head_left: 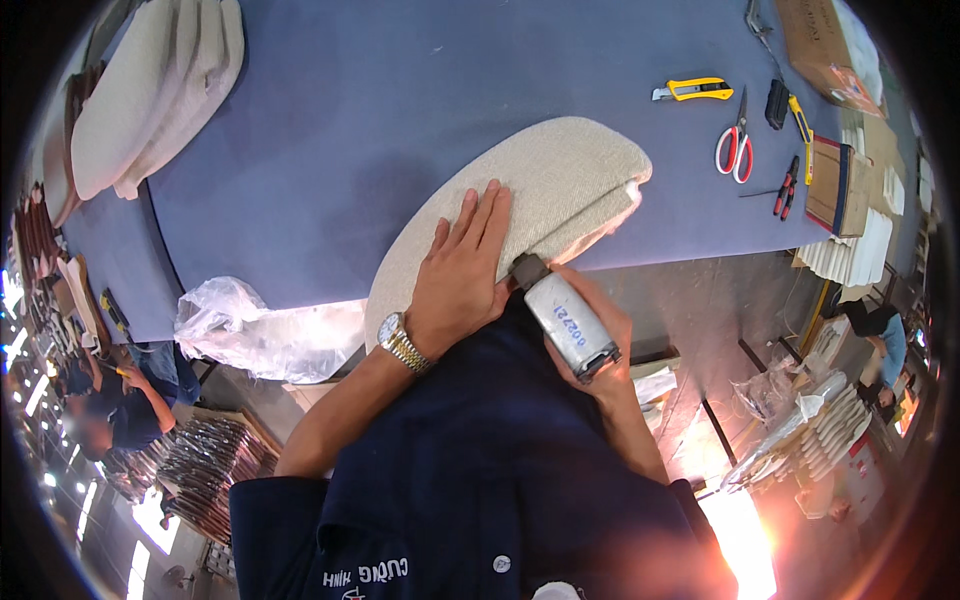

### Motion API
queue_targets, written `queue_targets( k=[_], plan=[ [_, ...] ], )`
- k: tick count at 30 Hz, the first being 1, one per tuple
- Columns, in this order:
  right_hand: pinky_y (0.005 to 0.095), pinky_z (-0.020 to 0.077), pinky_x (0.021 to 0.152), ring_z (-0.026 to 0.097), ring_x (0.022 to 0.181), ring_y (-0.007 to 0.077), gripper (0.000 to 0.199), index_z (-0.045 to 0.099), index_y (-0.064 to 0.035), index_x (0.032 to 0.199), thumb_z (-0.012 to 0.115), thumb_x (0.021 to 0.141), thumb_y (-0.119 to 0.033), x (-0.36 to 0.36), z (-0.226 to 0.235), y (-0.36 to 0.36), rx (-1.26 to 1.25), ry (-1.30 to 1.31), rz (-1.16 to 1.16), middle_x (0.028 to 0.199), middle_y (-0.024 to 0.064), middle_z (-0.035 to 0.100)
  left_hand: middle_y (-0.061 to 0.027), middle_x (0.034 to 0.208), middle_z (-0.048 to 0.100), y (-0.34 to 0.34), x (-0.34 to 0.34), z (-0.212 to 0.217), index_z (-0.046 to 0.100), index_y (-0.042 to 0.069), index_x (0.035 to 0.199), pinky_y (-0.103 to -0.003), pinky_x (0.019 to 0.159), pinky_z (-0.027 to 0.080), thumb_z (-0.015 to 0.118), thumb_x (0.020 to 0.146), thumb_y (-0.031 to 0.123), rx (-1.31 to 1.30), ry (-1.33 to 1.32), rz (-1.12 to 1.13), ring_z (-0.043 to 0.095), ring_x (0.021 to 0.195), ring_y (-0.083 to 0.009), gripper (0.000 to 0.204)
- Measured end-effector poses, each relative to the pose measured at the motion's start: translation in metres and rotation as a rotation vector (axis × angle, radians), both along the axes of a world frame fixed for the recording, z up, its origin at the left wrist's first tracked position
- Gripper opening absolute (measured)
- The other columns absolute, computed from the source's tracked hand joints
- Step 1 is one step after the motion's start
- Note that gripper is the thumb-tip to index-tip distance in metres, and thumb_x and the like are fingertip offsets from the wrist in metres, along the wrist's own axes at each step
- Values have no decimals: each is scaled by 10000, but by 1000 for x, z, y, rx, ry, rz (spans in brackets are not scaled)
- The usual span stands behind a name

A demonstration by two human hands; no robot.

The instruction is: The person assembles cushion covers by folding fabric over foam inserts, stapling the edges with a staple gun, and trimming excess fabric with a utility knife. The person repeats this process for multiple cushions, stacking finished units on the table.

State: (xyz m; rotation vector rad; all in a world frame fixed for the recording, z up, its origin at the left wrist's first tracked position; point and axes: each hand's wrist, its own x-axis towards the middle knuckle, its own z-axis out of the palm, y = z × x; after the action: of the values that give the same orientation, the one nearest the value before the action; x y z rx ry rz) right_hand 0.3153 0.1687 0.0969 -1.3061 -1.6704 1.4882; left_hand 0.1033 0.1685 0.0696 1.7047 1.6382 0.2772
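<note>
Stack of beige padded pieces [160, 100] lies at the left of the blue table [330, 90], and below it a crumpled clear plastic bag [265, 330] droops by the near edge. Next comes the person's left arm, a metal-banded watch [403, 342] at the wrist. From where I stand, the left hand [457, 265] is flat and unclenched, fingers stretched and close together, palm down on a beige padded panel [560, 175]. That panel is right in front of the body, its long axis slanting from near left to far right, with a turned-in, paler edge facing the right hand. The left hand covers its nearer half; the folded edge is nearer the right. There the right hand [612, 335] is wrapped around a silver hand tool [570, 325], whose dark nose points up and left to the panel's near edge; I can't tell whether it touches. Farther right lie a yellow cutter [700, 89], red-handled scissors [735, 150] and red-handled pliers [787, 190].
</note>
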Motion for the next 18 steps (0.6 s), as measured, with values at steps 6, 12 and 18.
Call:
queue_targets(
  k=[6,12,18],
  plan=[
    [302,530,933,703,1041,212,579,606,38,1344,752,790,-45,-6,6,-1,-32,13,-33,1202,164,698,-207,1664,300,2,-1,1,240,20,1614,-591,1172,374,716,789,120,-6,-4,5,314,1521,-427,958],
    [343,549,943,719,1087,295,569,614,44,1321,761,781,-60,-1,6,-8,67,-21,42,1221,207,700,-203,1666,298,1,-3,0,240,19,1614,-589,1176,368,701,787,83,20,-14,-3,316,1522,-418,949],
    [319,531,945,709,1087,249,574,601,38,1334,754,789,-52,-4,5,-9,-19,-8,33,1236,179,695,-197,1665,303,-2,1,-1,242,15,1613,-589,1176,368,701,770,52,10,15,-1,311,1526,-410,960]
  ],
)
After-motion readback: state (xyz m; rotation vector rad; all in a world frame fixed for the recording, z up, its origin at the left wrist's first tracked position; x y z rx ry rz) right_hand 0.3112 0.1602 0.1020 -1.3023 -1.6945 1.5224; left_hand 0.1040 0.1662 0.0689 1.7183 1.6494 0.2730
